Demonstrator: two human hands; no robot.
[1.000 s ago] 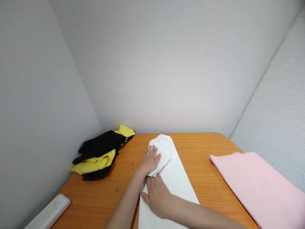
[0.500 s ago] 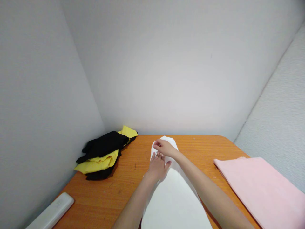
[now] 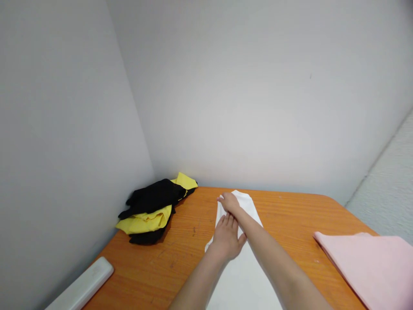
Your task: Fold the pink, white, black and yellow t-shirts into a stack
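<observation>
Centrally, head view: a long, narrow white cloth (image 3: pixel 250 282) lies on the orange wood-grain table (image 3: pixel 290 215), running from the near edge of the frame towards the far wall. The left hand (image 3: pixel 227 234) rests flat on the strip, fingers apart and pressed down, clamping nothing. The right hand (image 3: pixel 229 201) reaches past it to the far left corner of the cloth, fingers curled downward on the fabric. Whether they pinch the corner or merely press it cannot be told.

Progress, as a judgement: the cloth already looks folded lengthwise into a strip with straight sides, so the first folds appear done. The far end is rounded and loose rather than squared, and the strip lies at full length, so the shortening folds seem yet to be made.

Edges and room: the table's far edge meets the grey back wall, and its left edge meets the side wall. A crumpled heap of black and yellow garments (image 3: pixel 155 204) fills the far left corner, near the cloth but apart from it. A flat, folded pink cloth (image 3: pixel 374 267) lies well to the right. A white oblong bar (image 3: pixel 82 286) sits at the near left edge. Bare wood lies on both sides of the strip.
</observation>
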